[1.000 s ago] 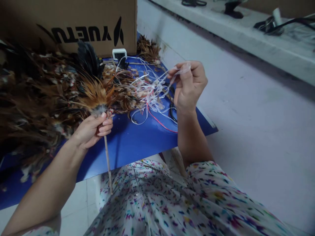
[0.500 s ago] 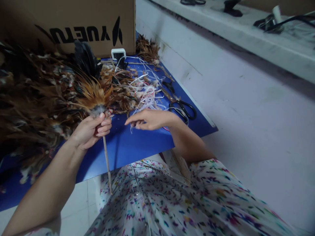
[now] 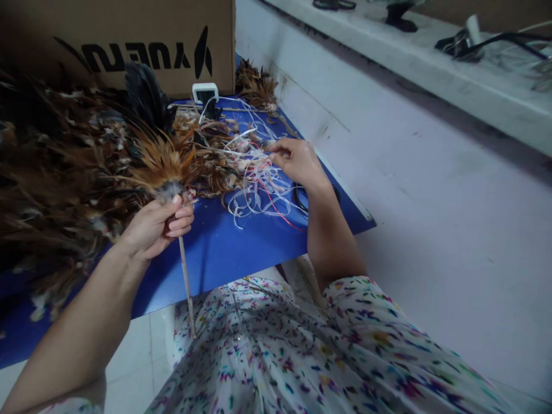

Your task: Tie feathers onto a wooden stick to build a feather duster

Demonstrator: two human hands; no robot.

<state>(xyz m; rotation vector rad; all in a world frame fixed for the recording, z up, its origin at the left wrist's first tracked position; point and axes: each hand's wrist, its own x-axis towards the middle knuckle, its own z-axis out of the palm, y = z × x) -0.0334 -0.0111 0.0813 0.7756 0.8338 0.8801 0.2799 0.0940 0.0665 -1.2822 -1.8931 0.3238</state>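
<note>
My left hand is closed around the thin wooden stick of a feather duster. A tuft of brown feathers with a grey fluffy base fans out above that fist. The stick's lower end hangs past the table edge, over the patterned clothing. My right hand is at the tangle of white and red plastic strips, thumb and fingers bent together on strands at its right edge. Black-handled scissors lie partly hidden under my right wrist.
A large heap of brown feathers covers the left of the blue table. Behind stand a cardboard box and a white-framed item. Another feather bunch lies by the wall. A ledge runs along the right.
My right hand has moved away from beside the duster, up and right to the plastic strips, uncovering more of them. My left hand keeps holding the duster in nearly the same place.
</note>
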